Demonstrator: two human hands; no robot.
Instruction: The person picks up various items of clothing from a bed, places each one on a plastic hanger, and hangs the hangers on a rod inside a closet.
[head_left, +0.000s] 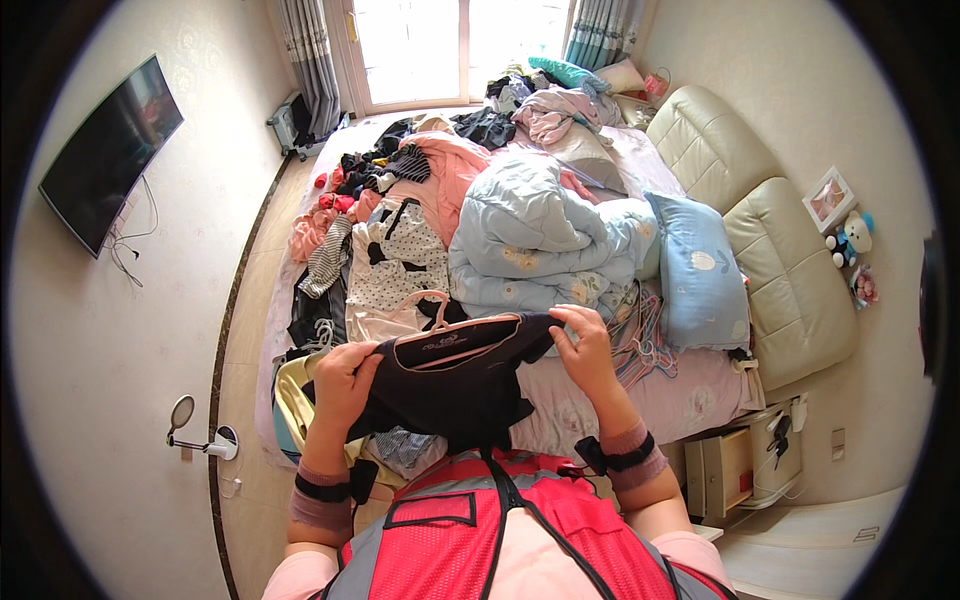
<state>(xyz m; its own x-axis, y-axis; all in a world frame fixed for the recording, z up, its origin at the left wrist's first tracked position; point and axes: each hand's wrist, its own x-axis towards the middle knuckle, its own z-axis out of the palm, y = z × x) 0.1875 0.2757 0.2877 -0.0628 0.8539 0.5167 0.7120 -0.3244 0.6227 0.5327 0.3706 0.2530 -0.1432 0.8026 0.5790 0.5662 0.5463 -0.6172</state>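
A black short-sleeved top with a pale-trimmed neckline hangs spread in front of my body. My left hand pinches one shoulder of it, and my right hand grips the opposite shoulder. Inside the garment sits a pink clothes hanger; its hook pokes up above the neckline and its bar shows through the opening. Beyond the top lies a white polka-dot garment on the bed. Several loose hangers lie in a tangle to the right of my right hand.
A bulky light-blue quilt and a blue pillow lie on the bed. Piled clothes cover its left and far parts. A cream padded headboard stands right, near a bedside cabinet. A television hangs left.
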